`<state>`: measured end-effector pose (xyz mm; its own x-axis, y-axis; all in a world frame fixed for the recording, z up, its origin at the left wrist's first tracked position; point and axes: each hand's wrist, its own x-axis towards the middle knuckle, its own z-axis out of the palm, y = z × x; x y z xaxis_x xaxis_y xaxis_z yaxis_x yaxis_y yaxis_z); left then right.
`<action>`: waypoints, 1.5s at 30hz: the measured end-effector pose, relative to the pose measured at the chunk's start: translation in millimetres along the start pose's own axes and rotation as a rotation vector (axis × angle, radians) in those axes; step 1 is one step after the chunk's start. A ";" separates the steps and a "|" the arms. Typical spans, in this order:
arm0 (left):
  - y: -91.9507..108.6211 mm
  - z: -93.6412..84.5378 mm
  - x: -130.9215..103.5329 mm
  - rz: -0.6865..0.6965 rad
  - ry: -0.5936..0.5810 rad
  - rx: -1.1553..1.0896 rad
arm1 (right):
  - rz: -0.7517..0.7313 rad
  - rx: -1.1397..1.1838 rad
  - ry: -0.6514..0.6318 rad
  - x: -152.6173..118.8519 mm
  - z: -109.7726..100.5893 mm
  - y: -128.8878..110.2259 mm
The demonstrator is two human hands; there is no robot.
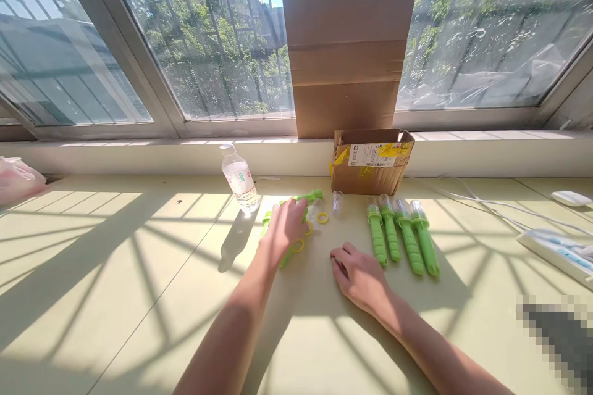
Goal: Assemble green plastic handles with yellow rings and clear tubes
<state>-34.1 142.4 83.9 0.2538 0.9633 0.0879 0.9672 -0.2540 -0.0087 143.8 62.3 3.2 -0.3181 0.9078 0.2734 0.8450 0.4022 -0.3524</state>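
My left hand (pixel 290 222) reaches over a small group of green plastic handles (pixel 309 195), its fingers bent down among them and apart; their tips are partly hidden. Beside it lie thin yellow rings (pixel 322 218) and small clear plastic caps (pixel 313 211). On the table to the right rests my right hand (pixel 360 274), with loosely curled fingers, a gap at the thumb and nothing visible in it. Close to that hand, several green ribbed tubes with clear caps (pixel 402 233) lie side by side. A lone clear cap (pixel 338 203) stands between the two groups.
A water bottle (pixel 239 179) stands left of the green parts. Behind them sits an open cardboard box (pixel 370 176) against the sill. At right are a white power strip (pixel 558 253), cables and a white device (pixel 571 199). A pinkish plastic bag (pixel 18 180) lies far left.
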 end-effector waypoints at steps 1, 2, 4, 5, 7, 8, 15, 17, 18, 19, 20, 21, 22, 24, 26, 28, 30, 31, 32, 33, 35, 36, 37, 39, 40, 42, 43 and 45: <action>0.5 1.8 0.8 0.007 0.009 0.009 | 0.000 -0.001 0.000 0.2 -0.4 0.0; 0.9 3.7 1.5 0.016 0.019 0.018 | 0.000 -0.002 -0.002 0.3 -0.9 -0.1; 0.9 7.0 2.8 0.034 0.037 0.032 | -0.001 -0.004 -0.004 0.5 -1.8 -0.4; 0.7 8.1 3.2 0.039 0.043 0.032 | -0.001 -0.005 -0.004 0.6 -2.1 -0.6; 0.1 8.9 3.6 0.047 0.046 0.013 | -0.001 -0.005 -0.003 0.6 -2.2 -0.9; 0.0 8.5 3.6 0.050 0.042 -0.009 | 0.000 -0.005 -0.002 0.5 -2.1 -1.0; 10.3 -1.2 0.7 0.107 -0.023 -0.212 | 0.043 0.127 0.044 0.2 1.5 2.2; 16.3 -2.7 -0.8 0.130 -0.073 -0.295 | 0.120 0.229 0.114 1.5 2.3 4.2; 19.5 -3.2 -1.7 0.143 -0.101 -0.330 | 0.162 0.281 0.145 2.6 2.4 5.4; 22.4 -3.5 -2.7 0.156 -0.124 -0.361 | 0.200 0.328 0.168 3.8 2.5 6.5; 25.2 -3.8 -3.7 0.171 -0.142 -0.388 | 0.231 0.369 0.183 5.1 2.4 7.6; 27.6 -4.2 -4.7 0.183 -0.155 -0.411 | 0.255 0.402 0.194 6.3 2.4 8.6; 29.5 -4.8 -5.6 0.193 -0.166 -0.429 | 0.274 0.429 0.204 7.5 2.4 9.6; 32.2 -6.2 -7.3 0.209 -0.183 -0.452 | 0.306 0.466 0.233 9.3 2.6 11.3; 33.5 -7.8 -8.6 0.223 -0.187 -0.467 | 0.321 0.489 0.250 10.4 3.3 13.0; 34.2 -9.0 -9.9 0.243 -0.183 -0.478 | 0.324 0.511 0.263 11.1 3.9 14.7; 34.6 -9.7 -11.3 0.259 -0.185 -0.484 | 0.338 0.541 0.285 11.6 3.9 16.4; 34.8 -9.9 -12.0 0.264 -0.191 -0.486 | 0.353 0.561 0.298 11.8 3.6 17.2; 35.0 -10.1 -12.7 0.264 -0.198 -0.487 | 0.377 0.582 0.312 12.1 3.1 17.8; 35.1 -10.1 -13.4 0.260 -0.204 -0.487 | 0.406 0.602 0.323 12.3 2.5 18.4; 35.6 -9.6 -14.3 0.239 -0.214 -0.472 | 0.470 0.629 0.345 13.0 1.1 18.8; 36.1 -8.8 -14.6 0.223 -0.217 -0.460 | 0.502 0.634 0.357 13.3 0.4 18.7; 37.0 -7.5 -14.7 0.204 -0.221 -0.441 | 0.529 0.633 0.366 13.6 -0.4 18.5; 40.3 -2.7 -15.0 0.173 -0.226 -0.390 | 0.568 0.626 0.367 13.9 -1.8 17.9; 42.8 1.1 -15.4 0.164 -0.225 -0.351 | 0.580 0.624 0.362 13.9 -2.4 17.8; 49.4 11.7 -17.8 0.198 -0.196 -0.298 | 0.589 0.622 0.353 13.7 -3.1 17.8; 52.9 18.4 -19.8 0.216 -0.169 -0.275 | 0.586 0.618 0.358 13.6 -3.2 18.0; 59.0 33.6 -25.6 0.295 -0.065 -0.255 | 0.570 0.602 0.380 13.4 -2.9 18.3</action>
<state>16.9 105.7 47.6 0.5282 0.8473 0.0553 0.8203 -0.5260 0.2248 156.2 81.5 3.0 0.3324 0.9305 0.1538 0.4296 -0.0042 -0.9030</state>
